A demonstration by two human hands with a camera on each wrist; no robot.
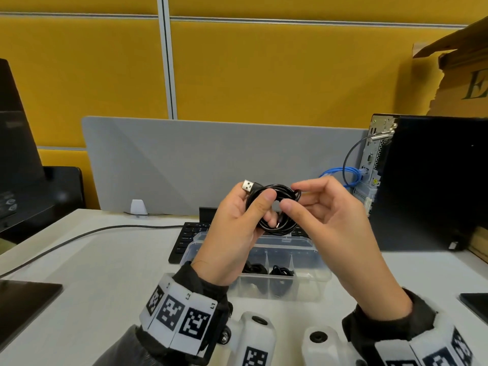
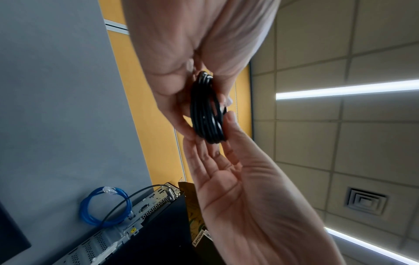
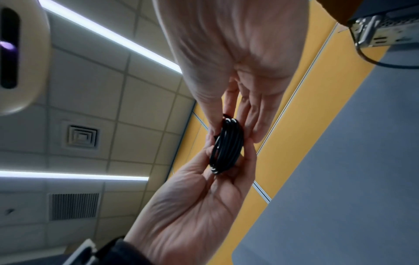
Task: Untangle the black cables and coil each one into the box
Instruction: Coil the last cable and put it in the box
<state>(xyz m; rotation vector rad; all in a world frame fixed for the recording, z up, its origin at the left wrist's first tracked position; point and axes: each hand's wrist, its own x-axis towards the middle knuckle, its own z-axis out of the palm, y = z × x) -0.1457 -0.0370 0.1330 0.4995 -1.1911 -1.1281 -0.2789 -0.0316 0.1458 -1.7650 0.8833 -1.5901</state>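
Note:
A black cable is wound into a small coil and held up above the box. Its silver USB plug sticks out at the upper left. My left hand grips the coil's left side, thumb across the front. My right hand pinches the coil's right side between thumb and forefinger. The left wrist view shows the coil edge-on between both hands, and so does the right wrist view. Below stands a clear plastic compartment box, with a coiled black cable in one compartment and another beside it.
A black keyboard lies behind the box, against a grey divider. A black computer tower with a blue network cable stands at the right. A thin dark cord runs across the desk's left side, near a monitor.

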